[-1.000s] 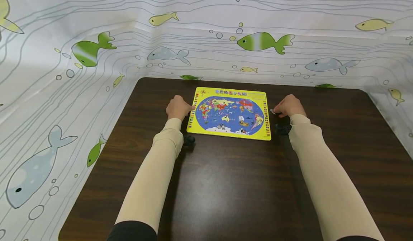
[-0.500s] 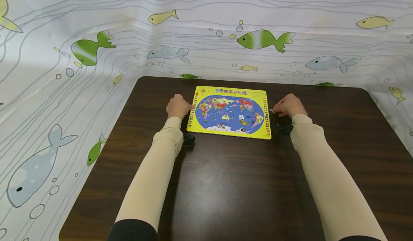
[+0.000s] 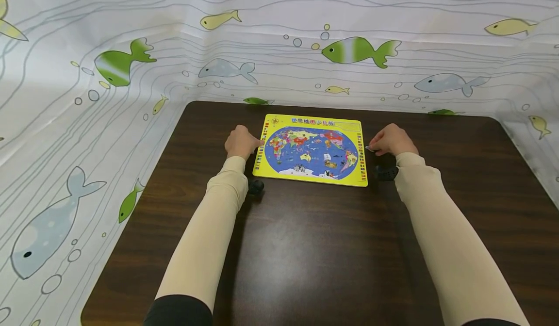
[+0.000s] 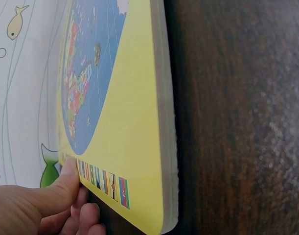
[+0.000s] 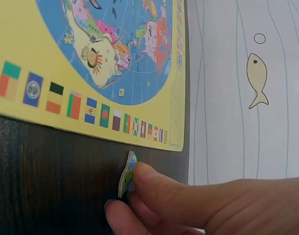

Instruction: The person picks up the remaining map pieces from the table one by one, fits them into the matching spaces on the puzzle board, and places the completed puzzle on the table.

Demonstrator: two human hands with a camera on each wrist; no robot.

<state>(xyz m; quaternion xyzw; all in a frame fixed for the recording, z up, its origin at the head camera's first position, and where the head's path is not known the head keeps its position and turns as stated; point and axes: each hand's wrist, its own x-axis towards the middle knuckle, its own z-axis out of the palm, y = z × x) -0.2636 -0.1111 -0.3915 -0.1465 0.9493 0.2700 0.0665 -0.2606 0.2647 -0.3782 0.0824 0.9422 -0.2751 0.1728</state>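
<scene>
A yellow-bordered world map puzzle (image 3: 305, 144) lies flat at the far middle of the table. My left hand (image 3: 240, 142) holds its left edge, the thumb (image 4: 66, 183) on the flag border and the other fingers curled by the side. Just off the right edge, my right hand (image 3: 393, 140) pinches a small, thin puzzle piece (image 5: 126, 176) between thumb and fingers. Blue and green print shows on the piece, which is tipped on edge and partly covered by the thumb. It is apart from the board in the right wrist view.
The dark wooden table (image 3: 305, 248) stretches from the puzzle toward me. A white cloth (image 3: 279, 30) printed with fish rises behind the table and along its left side. Black wrist devices, such as the left one (image 3: 256, 187), sit under both cuffs.
The head view has tilted slightly, so the whole scene sits a little higher. My right hand has shifted very slightly to the right with the piece; my left hand keeps its place on the edge.
</scene>
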